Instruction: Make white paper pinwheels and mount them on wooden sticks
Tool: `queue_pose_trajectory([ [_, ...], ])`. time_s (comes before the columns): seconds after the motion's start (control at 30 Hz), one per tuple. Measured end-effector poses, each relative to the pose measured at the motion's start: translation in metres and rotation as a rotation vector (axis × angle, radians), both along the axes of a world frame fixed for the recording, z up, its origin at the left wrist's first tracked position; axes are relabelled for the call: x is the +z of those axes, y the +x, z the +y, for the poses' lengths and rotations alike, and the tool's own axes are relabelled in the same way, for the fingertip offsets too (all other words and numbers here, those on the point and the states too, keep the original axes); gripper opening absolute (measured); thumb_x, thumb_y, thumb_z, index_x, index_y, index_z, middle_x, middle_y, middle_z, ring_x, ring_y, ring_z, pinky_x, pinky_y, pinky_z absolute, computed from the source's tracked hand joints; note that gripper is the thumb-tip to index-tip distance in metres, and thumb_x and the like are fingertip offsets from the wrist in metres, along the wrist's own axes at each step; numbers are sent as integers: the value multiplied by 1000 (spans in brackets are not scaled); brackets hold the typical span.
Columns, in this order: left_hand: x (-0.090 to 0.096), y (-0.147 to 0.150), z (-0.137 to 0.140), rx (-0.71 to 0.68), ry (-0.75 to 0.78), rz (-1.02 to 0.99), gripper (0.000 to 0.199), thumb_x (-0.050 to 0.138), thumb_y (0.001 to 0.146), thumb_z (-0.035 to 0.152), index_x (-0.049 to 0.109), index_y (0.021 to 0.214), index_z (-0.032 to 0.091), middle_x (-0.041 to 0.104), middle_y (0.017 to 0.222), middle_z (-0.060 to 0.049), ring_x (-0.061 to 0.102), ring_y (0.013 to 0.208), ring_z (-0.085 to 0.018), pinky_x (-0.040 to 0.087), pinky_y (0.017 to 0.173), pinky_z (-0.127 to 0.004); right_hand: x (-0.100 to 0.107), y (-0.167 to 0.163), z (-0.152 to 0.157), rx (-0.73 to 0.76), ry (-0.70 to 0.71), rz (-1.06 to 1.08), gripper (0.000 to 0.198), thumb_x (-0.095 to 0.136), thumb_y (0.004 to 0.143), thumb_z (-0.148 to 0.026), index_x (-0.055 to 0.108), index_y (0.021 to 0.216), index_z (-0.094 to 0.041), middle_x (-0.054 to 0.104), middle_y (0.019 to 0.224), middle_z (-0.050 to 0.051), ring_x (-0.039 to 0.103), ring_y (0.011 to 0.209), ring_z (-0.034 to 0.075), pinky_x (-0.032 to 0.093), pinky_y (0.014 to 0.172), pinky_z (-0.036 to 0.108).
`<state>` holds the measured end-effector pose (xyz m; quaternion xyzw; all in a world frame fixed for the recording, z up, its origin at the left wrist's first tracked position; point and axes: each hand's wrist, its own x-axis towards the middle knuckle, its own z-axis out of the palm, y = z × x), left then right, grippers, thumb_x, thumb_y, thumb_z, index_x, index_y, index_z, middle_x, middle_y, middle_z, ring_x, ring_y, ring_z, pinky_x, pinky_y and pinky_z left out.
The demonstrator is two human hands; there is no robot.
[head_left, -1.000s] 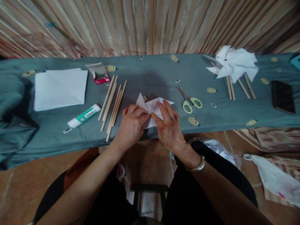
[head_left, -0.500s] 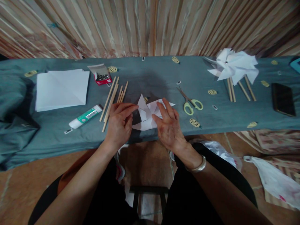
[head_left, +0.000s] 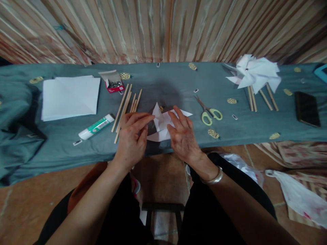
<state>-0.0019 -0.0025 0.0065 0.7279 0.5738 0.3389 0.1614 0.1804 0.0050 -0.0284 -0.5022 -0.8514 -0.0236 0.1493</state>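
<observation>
- Head view: long surface (head_left: 217, 83) covered with grey-green cloth bearing yellow pineapple prints; both of the person's hands are at its near edge.
- Sheet of white paper, cut and folded into points (head_left: 162, 128): lies by the middle of the near edge, between the hands; one point stands up at its left.
- Left hand (head_left: 133, 136): fingers close together, forefinger stretched to the paper's left side. Whether it grips the paper cannot be told.
- Right hand (head_left: 182, 134): over the paper's right part, thumb and fingers slightly parted, tips at the paper. Grip cannot be confirmed. Silver-coloured bangle (head_left: 214, 177) on the wrist.
- Left of the hands: pale wooden sticks (head_left: 121, 108), partly covered by the left hand; white and green tube (head_left: 95, 127) nearer the near edge; open red cardboard box (head_left: 114, 89) of small metal pieces; stacked white paper sheets (head_left: 70, 97) towards the left end.
- Right of the hands: scissors with pale green handles (head_left: 211, 115), spread; white paper pinwheels on wooden sticks (head_left: 259, 73), towards the far right corner; black rectangular phone (head_left: 307, 109) near the right end.
</observation>
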Motion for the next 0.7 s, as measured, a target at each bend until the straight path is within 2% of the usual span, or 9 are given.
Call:
queue_pose_trajectory([
  [0.17,0,9,4,-7,33,-44,35,46,90,14,72,109,25,68,112,-4,54,110,-24,45,100,-45,-1,1,-2,4,-47,11,36,38,91,-9,69,105,-21,52,146,10,27,148,28,34,113,49],
  [0.4,-7,22,13,-48,45,-104,33,47,88,11,73,105,23,70,110,-4,54,108,-23,45,99,-45,-4,13,-8,-39,-75,154,38,40,89,-11,64,116,-22,45,149,9,21,149,30,35,109,53],
  [0.57,-9,18,19,-42,37,-89,33,48,87,10,74,103,23,71,108,-5,54,107,-23,44,98,-44,-3,16,-3,-61,-105,223,34,41,91,-12,68,109,-20,43,149,11,22,148,32,36,108,53],
  [0.7,-14,16,20,-110,42,-18,27,54,87,12,76,94,25,73,102,-4,56,103,-25,43,95,-47,-2,14,0,-62,-93,213,29,44,91,-15,68,107,-19,44,148,12,23,148,33,37,108,54],
])
